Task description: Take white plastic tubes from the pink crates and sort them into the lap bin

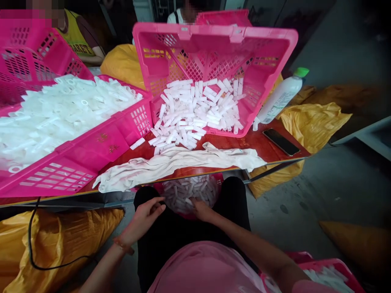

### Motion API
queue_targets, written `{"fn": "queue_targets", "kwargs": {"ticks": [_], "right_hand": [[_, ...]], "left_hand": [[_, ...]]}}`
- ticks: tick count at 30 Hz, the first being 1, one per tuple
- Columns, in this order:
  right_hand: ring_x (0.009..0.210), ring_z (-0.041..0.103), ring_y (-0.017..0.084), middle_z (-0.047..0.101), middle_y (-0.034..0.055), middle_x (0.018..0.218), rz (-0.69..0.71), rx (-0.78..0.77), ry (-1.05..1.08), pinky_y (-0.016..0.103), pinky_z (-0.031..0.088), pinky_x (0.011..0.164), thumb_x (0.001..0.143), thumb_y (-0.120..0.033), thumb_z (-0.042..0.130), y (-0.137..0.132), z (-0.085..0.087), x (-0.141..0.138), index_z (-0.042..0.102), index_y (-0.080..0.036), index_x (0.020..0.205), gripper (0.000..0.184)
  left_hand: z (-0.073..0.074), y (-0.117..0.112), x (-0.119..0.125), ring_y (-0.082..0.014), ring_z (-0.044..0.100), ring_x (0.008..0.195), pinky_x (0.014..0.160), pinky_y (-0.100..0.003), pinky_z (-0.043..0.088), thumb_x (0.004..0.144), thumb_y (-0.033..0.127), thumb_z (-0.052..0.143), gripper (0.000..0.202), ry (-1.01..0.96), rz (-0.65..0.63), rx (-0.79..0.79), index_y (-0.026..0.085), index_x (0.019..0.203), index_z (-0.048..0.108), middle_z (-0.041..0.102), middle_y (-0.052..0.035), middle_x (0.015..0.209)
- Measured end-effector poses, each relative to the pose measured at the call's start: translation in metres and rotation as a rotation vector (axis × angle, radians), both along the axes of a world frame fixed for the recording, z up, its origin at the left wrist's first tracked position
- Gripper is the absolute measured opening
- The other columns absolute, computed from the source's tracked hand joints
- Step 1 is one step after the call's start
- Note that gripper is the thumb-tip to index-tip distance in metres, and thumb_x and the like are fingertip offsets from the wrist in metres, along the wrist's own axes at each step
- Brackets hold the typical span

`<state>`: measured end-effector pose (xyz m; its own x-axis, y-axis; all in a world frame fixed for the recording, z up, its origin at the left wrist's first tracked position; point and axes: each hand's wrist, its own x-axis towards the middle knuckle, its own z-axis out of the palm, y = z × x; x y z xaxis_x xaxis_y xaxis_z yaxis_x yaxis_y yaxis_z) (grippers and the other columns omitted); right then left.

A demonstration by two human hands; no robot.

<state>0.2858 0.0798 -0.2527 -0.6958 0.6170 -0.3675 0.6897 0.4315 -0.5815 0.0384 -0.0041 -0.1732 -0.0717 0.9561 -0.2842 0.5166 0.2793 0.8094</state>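
Observation:
A pink bowl (pixel 190 214) full of small white plastic tubes (pixel 189 192) rests on my lap below the table edge. My left hand (pixel 146 216) hovers at the bowl's left rim, fingers curled together in a pinch; whether anything is in them I cannot make out. My right hand (pixel 200 208) lies on the tubes at the near side of the bowl, fingers bent down among them. A tilted pink crate (pixel 276 53) on the table spills more white tubes (pixel 195 114) toward a crumpled white cloth (pixel 171 165).
A second pink crate (pixel 100 144) at left holds a heap of white parts. A white bottle with a green cap (pixel 282 95) and a black phone (pixel 281 141) lie at the table's right. Yellow sacks (pixel 311 124) surround the table. Two other people sit at the far side.

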Motion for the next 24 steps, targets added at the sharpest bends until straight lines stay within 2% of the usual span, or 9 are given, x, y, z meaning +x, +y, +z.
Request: {"fn": "queue_targets", "kwargs": {"ticks": [2, 4, 6, 9, 11, 14, 17, 20, 24], "right_hand": [[0.105, 0.064, 0.03, 0.063, 0.0218, 0.121, 0.035, 0.043, 0.019, 0.036, 0.048, 0.083, 0.083, -0.015, 0.066, 0.016, 0.02, -0.008, 0.054, -0.009, 0.13, 0.049], [0.098, 0.065, 0.026, 0.069, 0.0138, 0.111, 0.12, 0.067, 0.078, 0.032, 0.048, 0.082, 0.086, -0.024, 0.066, 0.034, 0.055, -0.024, 0.06, -0.015, 0.121, 0.037], [0.095, 0.065, 0.02, 0.07, 0.0065, 0.103, 0.219, 0.13, 0.202, 0.028, 0.047, 0.083, 0.096, -0.032, 0.054, 0.057, 0.095, -0.053, 0.063, -0.02, 0.114, 0.023], [0.109, 0.058, 0.018, 0.065, 0.0086, 0.116, 0.312, 0.46, 0.346, 0.029, 0.042, 0.095, 0.103, -0.026, 0.036, 0.096, 0.145, -0.124, 0.06, -0.018, 0.118, 0.029], [0.116, 0.054, 0.021, 0.062, 0.0126, 0.12, 0.338, 0.69, 0.257, 0.034, 0.04, 0.099, 0.101, -0.016, 0.037, 0.117, 0.163, -0.177, 0.058, -0.015, 0.121, 0.03], [0.112, 0.055, 0.026, 0.063, 0.0188, 0.117, 0.345, 0.78, 0.171, 0.041, 0.041, 0.096, 0.094, -0.003, 0.039, 0.135, 0.165, -0.238, 0.06, -0.008, 0.12, 0.034], [0.106, 0.057, 0.028, 0.063, 0.0231, 0.112, 0.35, 0.8, 0.162, 0.045, 0.042, 0.091, 0.091, 0.002, 0.037, 0.14, 0.151, -0.265, 0.063, -0.003, 0.113, 0.034], [0.108, 0.056, 0.029, 0.065, 0.0216, 0.107, 0.397, 0.802, 0.176, 0.043, 0.042, 0.091, 0.09, 0.0, 0.042, 0.139, 0.145, -0.272, 0.066, -0.004, 0.103, 0.027], [0.104, 0.058, 0.027, 0.066, 0.0186, 0.106, 0.399, 0.79, 0.214, 0.04, 0.041, 0.093, 0.09, -0.007, 0.049, 0.127, 0.165, -0.252, 0.063, -0.006, 0.106, 0.021]], "left_hand": [[0.015, 0.007, -0.016, -0.0171, 0.061, 0.07, 0.064, -0.026, 0.047, 0.09, 0.049, 0.054, 0.042, 0.036, -0.072, 0.051, 0.019, 0.115, 0.067, 0.069, -0.0043, 0.083], [0.034, 0.013, -0.028, -0.0186, 0.064, 0.075, 0.069, -0.028, 0.049, 0.09, 0.047, 0.056, 0.038, 0.082, -0.065, 0.134, 0.02, 0.113, 0.069, 0.072, -0.0052, 0.086], [0.055, 0.017, -0.038, -0.0202, 0.066, 0.081, 0.074, -0.029, 0.05, 0.09, 0.045, 0.057, 0.037, 0.099, 0.016, 0.219, 0.019, 0.113, 0.07, 0.073, -0.0068, 0.094], [0.088, 0.017, -0.054, -0.0208, 0.066, 0.084, 0.074, -0.029, 0.051, 0.09, 0.045, 0.058, 0.038, 0.05, 0.158, 0.3, 0.018, 0.113, 0.069, 0.073, -0.0075, 0.095], [0.111, 0.011, -0.066, -0.0198, 0.064, 0.079, 0.069, -0.028, 0.051, 0.089, 0.046, 0.06, 0.039, 0.02, 0.256, 0.352, 0.017, 0.113, 0.07, 0.072, -0.0072, 0.092], [0.148, -0.002, -0.093, -0.0185, 0.063, 0.077, 0.066, -0.026, 0.049, 0.087, 0.046, 0.063, 0.039, 0.036, 0.425, 0.466, 0.015, 0.109, 0.07, 0.072, -0.0079, 0.095], [0.183, -0.007, -0.138, -0.0176, 0.062, 0.077, 0.066, -0.025, 0.048, 0.087, 0.048, 0.059, 0.039, 0.251, 0.605, 0.599, 0.014, 0.106, 0.068, 0.07, -0.0085, 0.098], [0.208, 0.011, -0.193, -0.0177, 0.06, 0.075, 0.067, -0.026, 0.045, 0.086, 0.045, 0.053, 0.036, 0.656, 0.637, 0.531, 0.014, 0.1, 0.067, 0.068, -0.0085, 0.095], [0.215, 0.053, -0.245, -0.0176, 0.053, 0.061, 0.062, -0.027, 0.039, 0.061, 0.036, 0.072, 0.021, 0.767, 0.516, 0.34, 0.017, 0.068, 0.067, 0.061, -0.0031, 0.064]]}}
